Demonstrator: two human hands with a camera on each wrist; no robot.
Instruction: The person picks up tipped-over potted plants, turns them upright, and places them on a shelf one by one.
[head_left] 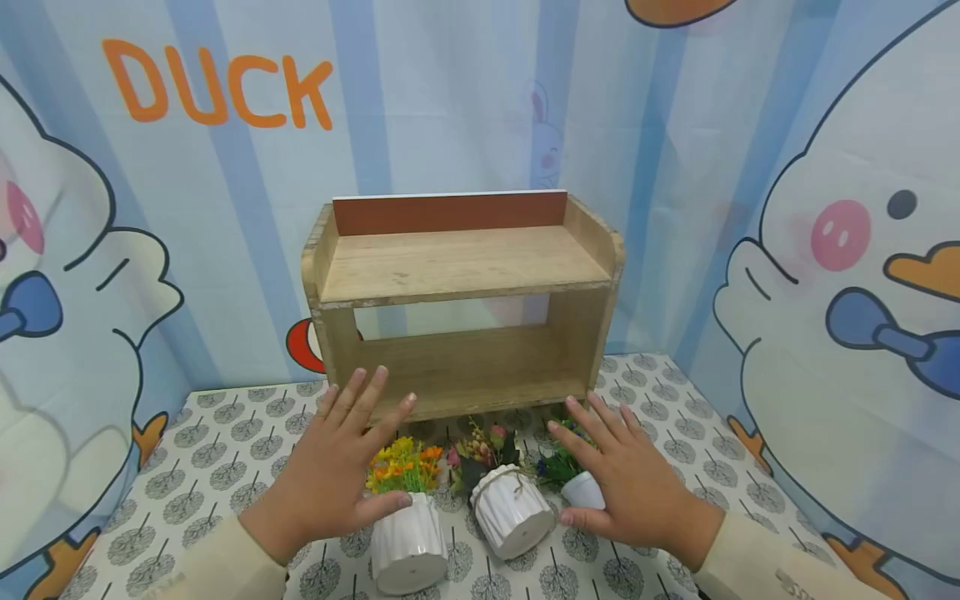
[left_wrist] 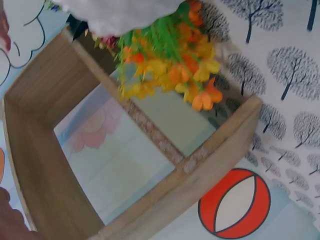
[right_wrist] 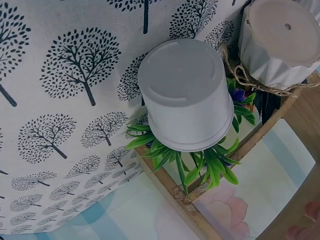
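My left hand is held with fingers spread, left of a ribbed white pot of yellow and orange artificial flowers. My right hand, fingers likewise spread, is beside a small smooth white pot with green leaves, partly covering it in the head view. Between them lies a white pleated pot tied with twine, holding pink flowers and dark leaves. All three pots are tipped over, bases toward me. Neither hand grips anything.
Behind the pots stands a two-tier wooden shelf with a reddish-brown back strip. The table wears a white cloth printed with trees. A blue-striped curtain with cartoon ducks hangs behind and at both sides.
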